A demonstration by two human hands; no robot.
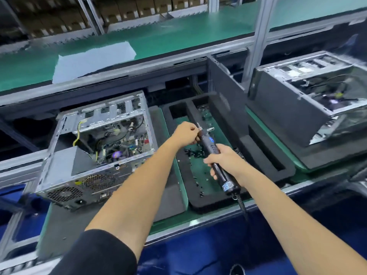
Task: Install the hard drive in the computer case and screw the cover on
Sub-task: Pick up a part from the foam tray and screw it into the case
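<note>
**Holding an electric screwdriver over the screw tray**

Gripping the black, cylindrical electric screwdriver [215, 155] around its middle, the right hand [224, 159] has its fingers curled fully round the barrel. The tool's long axis runs diagonally: its tip points up and away to the left, and its cabled rear end points down toward the person, a dark cord trailing from it. The left hand [187, 133] is closed at the tool's tip, fingers pinched together there; whether it pinches a screw or the bit itself is too small to tell.

Both hands hang above a black foam tray [198, 203] with a green floor, where small dark screws [193, 152] lie scattered. Left of the tray, the open computer case [95, 147] lies on its side on the table [172, 219], a boxy shell of bare silver sheet metal with perforated fan grilles facing the person and its open side up, showing circuit board and wiring. No hard drive can be made out. A second open case [309, 100] sits at the right, on dark foam.
</note>
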